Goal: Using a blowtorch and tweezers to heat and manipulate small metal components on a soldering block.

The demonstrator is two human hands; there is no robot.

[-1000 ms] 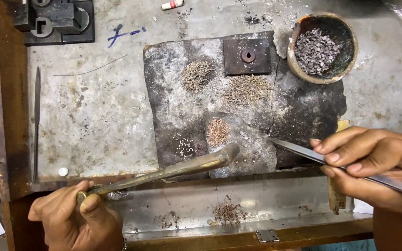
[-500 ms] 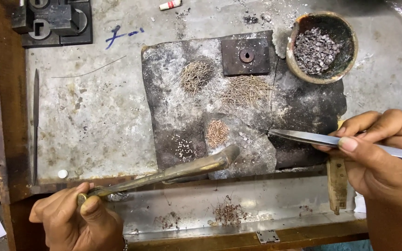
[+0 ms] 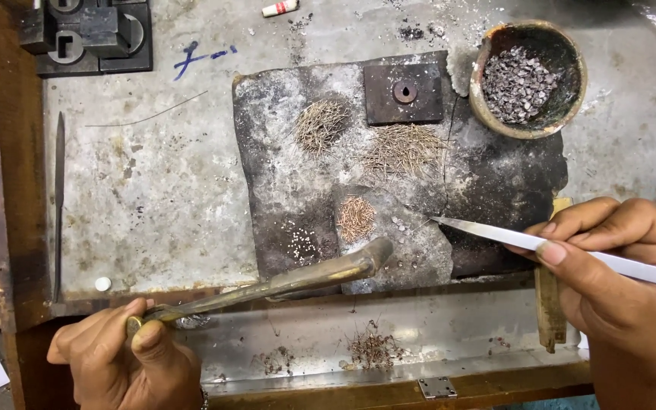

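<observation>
My left hand [image 3: 127,357] grips the rear end of a brass blowpipe torch [image 3: 290,279], whose curved nozzle rests at the front edge of a dark scorched slab [image 3: 487,190]. My right hand [image 3: 616,262] holds steel tweezers [image 3: 510,235], their tip pointing left at small metal bits [image 3: 400,226] on the slab. Piles of thin wire pieces lie on the slab: a coppery pile [image 3: 356,218], a grey pile [image 3: 322,123] and a wider one [image 3: 404,149]. A cluster of tiny white beads [image 3: 301,244] sits near the nozzle.
A clay bowl [image 3: 487,114] of grey granules stands at the slab's back right. A square steel die block [image 3: 404,93] lies on the slab. A black steel block [image 3: 85,34] sits at back left, a file [image 3: 58,190] along the left edge. A metal tray [image 3: 449,342] below holds wire scraps.
My right hand has shifted left and turned so that the tweezers' tip reaches further onto the slab. My left hand and the torch have barely moved.
</observation>
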